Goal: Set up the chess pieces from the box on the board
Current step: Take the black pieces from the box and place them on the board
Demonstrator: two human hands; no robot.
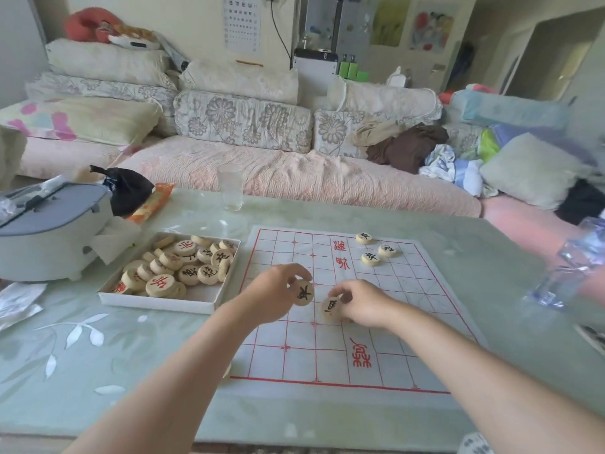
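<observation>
Wooden piece (303, 293), upright, facing camera, pinched by left hand (271, 296) fingers (299, 273); right hand (366, 304) pinches second piece (330, 309)

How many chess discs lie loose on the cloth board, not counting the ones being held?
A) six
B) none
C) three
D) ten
C: the far disc, the right disc and the near disc lie close together on the board. The others are in the box or being held.
</observation>
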